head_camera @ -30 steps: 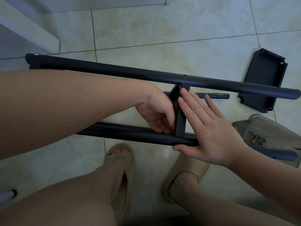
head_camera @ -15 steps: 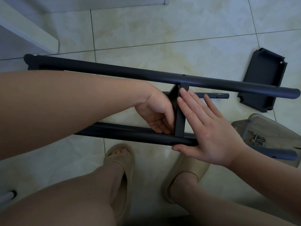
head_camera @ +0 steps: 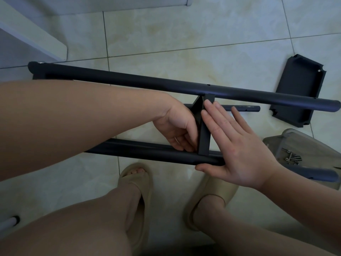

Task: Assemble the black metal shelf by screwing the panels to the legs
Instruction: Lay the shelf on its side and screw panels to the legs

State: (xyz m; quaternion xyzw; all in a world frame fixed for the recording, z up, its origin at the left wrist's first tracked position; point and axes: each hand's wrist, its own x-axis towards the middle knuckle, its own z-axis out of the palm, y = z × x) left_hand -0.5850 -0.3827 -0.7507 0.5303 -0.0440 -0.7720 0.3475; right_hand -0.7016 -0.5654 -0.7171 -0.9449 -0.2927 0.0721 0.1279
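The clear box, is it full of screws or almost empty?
Almost empty. The clear box holds only a small heap of screws lying on its bottom, and the rest of its floor shows bare.

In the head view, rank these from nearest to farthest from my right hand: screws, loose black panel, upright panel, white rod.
1. upright panel, touching the right hand
2. screws, in the clear container, just right
3. loose black panel, floor, upper right
4. white rod, far lower left
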